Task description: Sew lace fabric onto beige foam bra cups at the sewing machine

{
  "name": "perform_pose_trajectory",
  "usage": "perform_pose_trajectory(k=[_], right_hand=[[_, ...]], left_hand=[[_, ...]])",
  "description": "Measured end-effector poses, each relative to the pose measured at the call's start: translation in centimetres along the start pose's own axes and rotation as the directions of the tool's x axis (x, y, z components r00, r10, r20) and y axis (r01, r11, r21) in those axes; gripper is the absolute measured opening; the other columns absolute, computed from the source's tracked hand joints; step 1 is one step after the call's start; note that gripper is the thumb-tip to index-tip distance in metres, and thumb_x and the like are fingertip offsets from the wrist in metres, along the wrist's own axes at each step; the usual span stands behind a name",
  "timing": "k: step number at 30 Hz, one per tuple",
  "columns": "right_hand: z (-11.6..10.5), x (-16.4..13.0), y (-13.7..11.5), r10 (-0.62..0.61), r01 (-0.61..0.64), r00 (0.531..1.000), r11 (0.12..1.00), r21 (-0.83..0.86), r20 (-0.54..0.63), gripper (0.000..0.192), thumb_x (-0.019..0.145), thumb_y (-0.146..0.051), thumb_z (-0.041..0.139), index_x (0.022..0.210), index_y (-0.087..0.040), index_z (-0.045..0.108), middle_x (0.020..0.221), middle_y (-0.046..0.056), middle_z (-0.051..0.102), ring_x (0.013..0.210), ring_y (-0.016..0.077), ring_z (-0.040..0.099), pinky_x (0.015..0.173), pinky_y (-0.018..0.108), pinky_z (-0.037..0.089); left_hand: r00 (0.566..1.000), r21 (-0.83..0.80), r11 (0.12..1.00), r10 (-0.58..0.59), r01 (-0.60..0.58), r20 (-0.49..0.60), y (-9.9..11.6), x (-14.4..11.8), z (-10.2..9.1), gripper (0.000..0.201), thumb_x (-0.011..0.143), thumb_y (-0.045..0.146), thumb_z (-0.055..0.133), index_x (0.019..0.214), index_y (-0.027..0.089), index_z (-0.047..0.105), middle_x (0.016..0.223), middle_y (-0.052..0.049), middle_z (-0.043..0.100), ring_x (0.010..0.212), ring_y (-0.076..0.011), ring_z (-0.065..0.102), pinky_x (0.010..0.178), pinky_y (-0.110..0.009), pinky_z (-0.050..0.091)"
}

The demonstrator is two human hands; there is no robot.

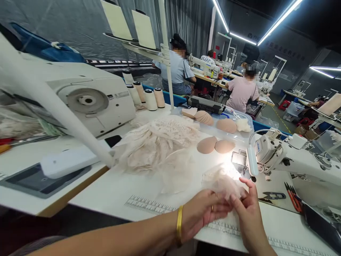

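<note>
A piece of sheer, pale lace fabric lies bunched under the bright lamp at the sewing machine. My left hand, with a gold bangle at the wrist, is closed on its near edge. From the other side, my right hand pinches the same fabric between thumb and fingers, the index finger raised. Two beige bra cups rest just beyond it. To the left is a loose heap of cream lace.
Thread snips and red-handled scissors lie at the right. Behind the cups stands a clear plastic tray with more cups. Thread cones and another machine are at the left. Several people work at machines farther back.
</note>
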State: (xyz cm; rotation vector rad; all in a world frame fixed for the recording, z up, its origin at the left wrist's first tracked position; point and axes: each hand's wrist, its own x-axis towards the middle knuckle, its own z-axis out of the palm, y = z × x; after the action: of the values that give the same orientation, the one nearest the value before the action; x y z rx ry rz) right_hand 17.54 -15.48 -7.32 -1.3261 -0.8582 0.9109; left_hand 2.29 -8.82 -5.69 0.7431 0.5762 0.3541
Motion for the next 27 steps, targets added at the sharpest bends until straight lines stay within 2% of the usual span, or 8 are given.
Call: perform_pose_trajectory(k=[2,4,7,12,14,17,22,27], right_hand=[[0.0,-1.4,0.2,-0.11,0.108,0.994,0.988,-0.113,-0.012,0.036,0.089,-0.043,0.07,0.121,-0.027,0.063,0.101,0.003,0.069,0.09,0.0206,0.066,0.082,0.032,0.055],[-0.5,-2.4,0.4,-0.191,0.197,0.98,0.952,-0.236,0.051,0.025,0.092,-0.041,0.067,0.112,-0.026,0.07,0.106,0.005,0.07,0.1,0.023,0.065,0.087,0.033,0.054],[-1.3,-2.7,0.4,-0.179,0.225,0.97,0.922,-0.316,0.167,0.027,0.094,-0.04,0.065,0.116,-0.027,0.072,0.112,0.006,0.072,0.106,0.0242,0.066,0.092,0.033,0.054],[-1.8,-1.3,-0.4,-0.052,0.062,0.996,0.987,-0.15,0.069,0.049,0.088,-0.052,0.071,0.131,-0.03,0.067,0.142,0.007,0.062,0.133,0.0294,0.055,0.11,0.044,0.046],[-1.7,-0.6,-0.9,0.061,-0.062,0.997,0.998,0.004,0.055,0.055,0.088,-0.06,0.067,0.134,-0.03,0.066,0.142,0.008,0.062,0.133,0.0314,0.055,0.108,0.048,0.047],[-1.6,-0.4,-1.5,0.202,-0.217,0.976,0.946,0.239,0.086,0.067,0.09,-0.07,0.059,0.144,-0.032,0.055,0.137,0.01,0.065,0.121,0.0315,0.064,0.097,0.048,0.054],[-0.9,-1.3,-1.1,0.166,-0.169,0.985,0.933,0.319,0.035,0.089,0.078,-0.048,0.083,0.153,-0.033,0.038,0.128,0.009,0.07,0.109,0.0277,0.068,0.092,0.043,0.056],[0.3,-1.3,-0.5,0.144,-0.115,0.987,0.944,0.309,-0.075,0.091,0.074,-0.041,0.087,0.15,-0.029,0.039,0.119,0.009,0.073,0.107,0.0262,0.069,0.093,0.042,0.055]], left_hand=[[0.989,-0.131,0.986,0.085,-0.1,-0.12,0.0,0.4,0.5,0.046,0.07,0.045,0.09,0.097,0.012,0.072,0.095,-0.01,0.074,0.087,-0.018,0.068,0.079,-0.026,0.051],[0.972,-0.166,0.965,0.177,-0.202,-0.155,0.5,1.1,0.7,0.042,0.065,0.035,0.094,0.094,0.012,0.074,0.091,-0.008,0.074,0.082,-0.0166,0.066,0.075,-0.024,0.05],[0.948,-0.21,0.932,0.261,-0.297,-0.18,1.2,1.6,0.8,0.045,0.064,0.034,0.094,0.099,0.014,0.075,0.093,-0.006,0.074,0.086,-0.019,0.067,0.082,-0.028,0.053],[0.959,-0.053,0.959,0.281,-0.279,0.046,1.6,0.8,0.6,0.05,0.065,0.035,0.093,0.108,0.015,0.076,0.102,-0.011,0.076,0.097,-0.0267,0.07,0.09,-0.036,0.052],[0.954,0.009,0.963,0.265,-0.268,0.141,1.6,0.3,0.5,0.053,0.065,0.034,0.093,0.112,0.016,0.076,0.107,-0.011,0.076,0.101,-0.0281,0.069,0.092,-0.036,0.051],[0.956,-0.003,0.969,0.244,-0.247,0.164,1.8,0.0,0.4,0.056,0.065,0.037,0.093,0.115,0.017,0.076,0.113,-0.011,0.075,0.106,-0.0282,0.068,0.094,-0.035,0.05],[0.971,-0.105,0.966,0.238,-0.237,-0.001,2.0,0.8,0.9,0.052,0.064,0.04,0.092,0.108,0.016,0.079,0.104,-0.011,0.077,0.098,-0.0265,0.069,0.091,-0.036,0.052],[0.89,-0.167,0.901,0.338,-0.4,-0.306,1.8,2.1,1.6,0.047,0.057,0.043,0.095,0.093,0.016,0.081,0.097,-0.009,0.078,0.096,-0.0253,0.069,0.09,-0.034,0.053]])
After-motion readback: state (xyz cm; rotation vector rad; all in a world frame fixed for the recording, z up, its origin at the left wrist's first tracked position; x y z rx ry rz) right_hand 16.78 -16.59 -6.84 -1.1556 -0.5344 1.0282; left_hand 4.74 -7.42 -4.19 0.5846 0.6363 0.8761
